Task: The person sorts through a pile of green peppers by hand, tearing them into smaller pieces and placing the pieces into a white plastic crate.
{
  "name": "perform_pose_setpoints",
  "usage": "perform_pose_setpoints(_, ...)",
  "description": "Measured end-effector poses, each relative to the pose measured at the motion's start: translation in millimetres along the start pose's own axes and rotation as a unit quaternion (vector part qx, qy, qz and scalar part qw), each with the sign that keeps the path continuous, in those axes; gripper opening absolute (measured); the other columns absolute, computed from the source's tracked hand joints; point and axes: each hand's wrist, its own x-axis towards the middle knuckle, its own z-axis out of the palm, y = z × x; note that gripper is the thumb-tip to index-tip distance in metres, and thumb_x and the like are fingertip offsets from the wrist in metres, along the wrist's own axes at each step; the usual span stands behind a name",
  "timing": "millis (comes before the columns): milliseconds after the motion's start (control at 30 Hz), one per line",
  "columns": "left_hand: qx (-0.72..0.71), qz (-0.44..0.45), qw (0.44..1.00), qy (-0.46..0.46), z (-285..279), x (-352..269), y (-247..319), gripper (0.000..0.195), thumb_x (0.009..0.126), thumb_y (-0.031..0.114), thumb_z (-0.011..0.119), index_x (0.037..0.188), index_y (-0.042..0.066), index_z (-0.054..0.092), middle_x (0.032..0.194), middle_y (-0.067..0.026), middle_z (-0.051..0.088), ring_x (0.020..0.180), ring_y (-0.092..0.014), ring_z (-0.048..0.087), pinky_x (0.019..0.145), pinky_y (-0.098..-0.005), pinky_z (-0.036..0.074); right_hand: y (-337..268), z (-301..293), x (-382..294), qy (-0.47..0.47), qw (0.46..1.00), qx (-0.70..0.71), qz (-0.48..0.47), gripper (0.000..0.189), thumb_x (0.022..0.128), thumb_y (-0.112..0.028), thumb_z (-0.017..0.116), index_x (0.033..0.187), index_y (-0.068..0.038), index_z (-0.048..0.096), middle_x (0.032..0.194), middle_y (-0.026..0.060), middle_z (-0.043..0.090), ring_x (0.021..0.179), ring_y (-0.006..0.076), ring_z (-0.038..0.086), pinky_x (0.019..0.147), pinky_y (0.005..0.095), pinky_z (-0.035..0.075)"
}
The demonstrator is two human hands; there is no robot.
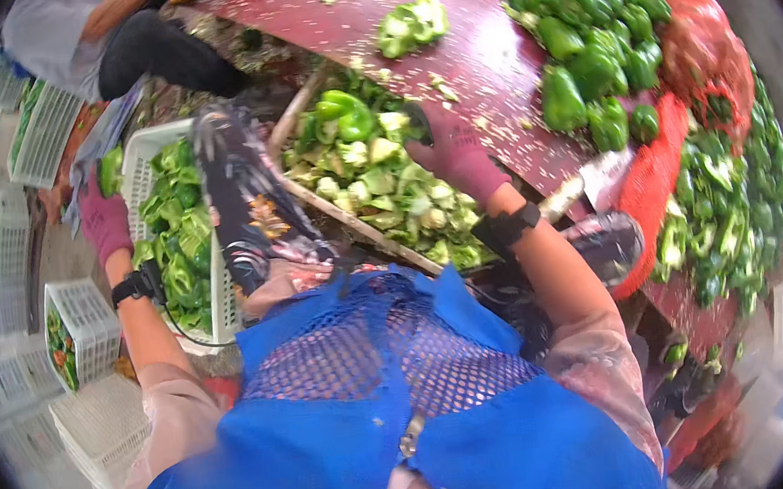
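My left hand (104, 212), in a pink glove, is at the left rim of a white plastic crate (222, 293) of cut green bell peppers (185, 246). A green pepper piece (112, 172) is at its fingers. My right hand (452, 151), also gloved, is over the right side of a wood-edged container (360, 220) holding pepper cores and scraps (384, 180). Something dark and rounded shows at its fingers; I cannot tell what it is. A green bell pepper (347, 113) lies on the scraps.
A red tabletop (485, 45) strewn with seeds holds a cut pepper (412, 26) and a pile of whole green peppers (583, 20). Red mesh sacks (702, 49) lie at the right. Another person's dark-clad leg (160, 53) is at upper left. White crates (82, 330) stand at the left.
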Motion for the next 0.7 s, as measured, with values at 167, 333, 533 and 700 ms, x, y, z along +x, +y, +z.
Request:
perform_pose_setpoints(167, -0.216, -0.149, 0.964, -0.047, 14, -39, -32, 0.065, 0.07, 0.007, 0.067, 0.134, 0.016, 0.054, 0.126, -0.0149, 0.061, 0.117, -0.03, 0.058, 0.099, -0.0353, 0.044, -36, 23, 57, -0.115, 0.971, -0.197, -0.072, 0.076, 0.078, -0.034, 0.072, 0.143, -0.014, 0.037, 0.134, 0.0246, 0.046, 0.114, 0.039, 0.054, 0.092, 0.0461, 0.048)
perform_pose_setpoints(333, -0.255, -0.175, 0.951, 0.002, 19, -67, -64, 0.063, 0.071, 0.009, 0.068, 0.132, 0.015, 0.055, 0.126, -0.0143, 0.061, 0.116, -0.031, 0.058, 0.098, -0.0369, 0.045, -44, 79, 117, -0.197, 0.916, -0.345, -0.057, 0.081, 0.077, -0.039, 0.073, 0.145, -0.02, 0.034, 0.14, 0.0213, 0.043, 0.115, 0.0377, 0.054, 0.096, 0.044, 0.046)
perform_pose_setpoints(533, -0.057, -0.055, 0.995, 0.056, 52, -70, -52, 0.07, 0.074, 0.018, 0.072, 0.139, 0.021, 0.045, 0.137, -0.0152, 0.05, 0.121, -0.036, 0.051, 0.096, -0.0452, 0.045, -48, 93, 126, -0.153, 0.912, -0.378, -0.048, 0.07, 0.076, -0.032, 0.074, 0.137, -0.018, 0.043, 0.125, 0.0147, 0.053, 0.11, 0.0359, 0.056, 0.089, 0.0425, 0.049)
perform_pose_setpoints(700, -0.394, -0.138, 0.898, -0.138, 53, -68, 38, 0.067, 0.078, 0.023, 0.076, 0.138, 0.012, 0.047, 0.127, -0.014, 0.059, 0.107, -0.028, 0.062, 0.09, -0.0376, 0.05, -49, 46, 99, -0.062, 0.985, -0.121, -0.107, 0.049, 0.079, -0.018, 0.069, 0.124, -0.005, 0.053, 0.106, 0.0168, 0.065, 0.098, 0.0316, 0.063, 0.084, 0.0424, 0.051)
